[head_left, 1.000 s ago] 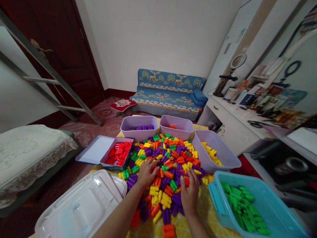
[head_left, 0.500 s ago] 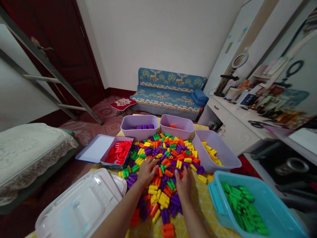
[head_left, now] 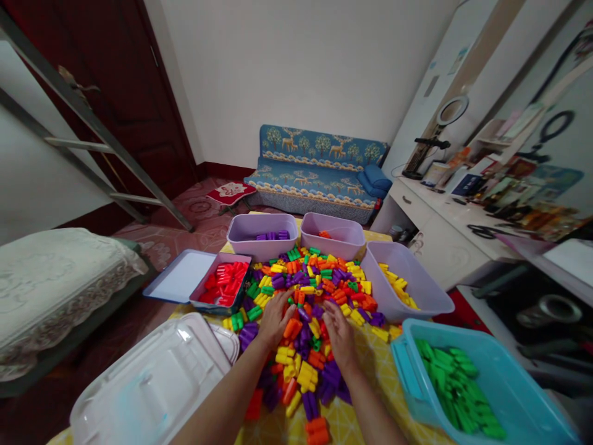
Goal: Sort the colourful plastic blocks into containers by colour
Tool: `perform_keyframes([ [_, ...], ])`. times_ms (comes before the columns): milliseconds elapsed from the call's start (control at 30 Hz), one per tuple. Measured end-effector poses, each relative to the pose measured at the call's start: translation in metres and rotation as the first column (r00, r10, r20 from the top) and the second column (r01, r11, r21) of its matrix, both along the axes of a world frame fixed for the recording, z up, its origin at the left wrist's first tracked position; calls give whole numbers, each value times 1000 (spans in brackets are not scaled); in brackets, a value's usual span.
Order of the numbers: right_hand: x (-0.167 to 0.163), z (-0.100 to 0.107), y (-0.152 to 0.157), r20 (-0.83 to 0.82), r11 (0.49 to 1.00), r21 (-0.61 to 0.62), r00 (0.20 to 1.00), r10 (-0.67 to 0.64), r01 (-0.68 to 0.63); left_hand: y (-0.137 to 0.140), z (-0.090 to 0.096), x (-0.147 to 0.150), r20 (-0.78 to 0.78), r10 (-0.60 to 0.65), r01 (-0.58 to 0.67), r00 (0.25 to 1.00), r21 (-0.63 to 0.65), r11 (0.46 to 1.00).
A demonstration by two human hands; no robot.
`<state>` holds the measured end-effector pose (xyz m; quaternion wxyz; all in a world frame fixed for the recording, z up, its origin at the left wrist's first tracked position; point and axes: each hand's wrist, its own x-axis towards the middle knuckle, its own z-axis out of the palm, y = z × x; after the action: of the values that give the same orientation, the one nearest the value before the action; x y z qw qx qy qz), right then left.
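Observation:
A wide heap of plastic building pieces (head_left: 307, 374) in yellow, orange, purple, green and red spreads over the table. My left hand (head_left: 274, 321) lies on the left of the heap, fingers stretched forward and touching pieces, nothing visibly gripped. Opposite it, my right hand (head_left: 340, 337) rests at the heap's right side, fingers apart and pointing inward; its palm side is partly hidden. Between the two hands lie orange, purple, yellow and green pieces. A tin (head_left: 195, 295) of red pieces stands left of the heap.
Behind the heap are a lilac bin (head_left: 262, 249) with purple pieces and another lilac bin (head_left: 340, 247) with orange ones. At right stand a lilac bin (head_left: 433, 303) of yellow pieces and a turquoise box (head_left: 410, 377) of green ones. A clear lid (head_left: 152, 383) lies front left.
My right hand has shifted slightly left, toward my left hand, and pieces between them have been pushed about. My left hand has hardly moved.

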<state>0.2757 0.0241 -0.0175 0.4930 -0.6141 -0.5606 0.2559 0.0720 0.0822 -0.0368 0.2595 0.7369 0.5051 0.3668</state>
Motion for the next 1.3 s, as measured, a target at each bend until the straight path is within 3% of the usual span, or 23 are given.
perform_keyframes([
  [67, 24, -8, -6, 129, 999, -20, 991, -46, 49, -1, 3, 1, 3, 0, 0, 1000, -13, 1000],
  [200, 53, -23, 0, 243, 999, 4, 969, 36, -39, -2, 6, 1, 6, -6, 6, 1000, -17, 1000],
  [400, 40, -39, 24, 304, 996, -45, 949, 83, -73, -2, 6, 1, -1, 3, -3, 1000, -27, 1000],
  [500, 29, -44, 23, 221, 996, -77, 974, 55, -38, -2, 6, 1, -3, 6, -6, 1000, -28, 1000],
  [600, 33, -46, 19, -32, 992, -69, 994, 103, -105, -1, 6, 1, 0, 8, -8, 1000, -25, 1000],
  [667, 44, -46, 19, -113, 989, -47, 985, 133, -139, -1, 6, 1, 3, 0, 0, 1000, -21, 1000],
  [800, 65, -49, 21, 135, 996, 30, 988, 77, -82, -2, 6, 1, 3, -2, 2, 1000, -21, 1000],
  [933, 67, -51, 19, 441, 991, 54, 894, 86, -122, -2, 5, 1, 8, -1, 2, 1000, -11, 1000],
  [1067, 62, -48, 16, 670, 988, -47, 729, 139, -145, -1, 3, 1, 2, 16, -16, 1000, -7, 1000],
  [1200, 60, -47, 12, 802, 986, -101, 576, 159, -131, 1, 0, 0, -1, 7, -7, 1000, -3, 1000],
  [1300, 58, -47, 10, 840, 985, -119, 517, 167, -126, 2, -1, 0, -1, 0, 0, 1000, -1, 1000],
])
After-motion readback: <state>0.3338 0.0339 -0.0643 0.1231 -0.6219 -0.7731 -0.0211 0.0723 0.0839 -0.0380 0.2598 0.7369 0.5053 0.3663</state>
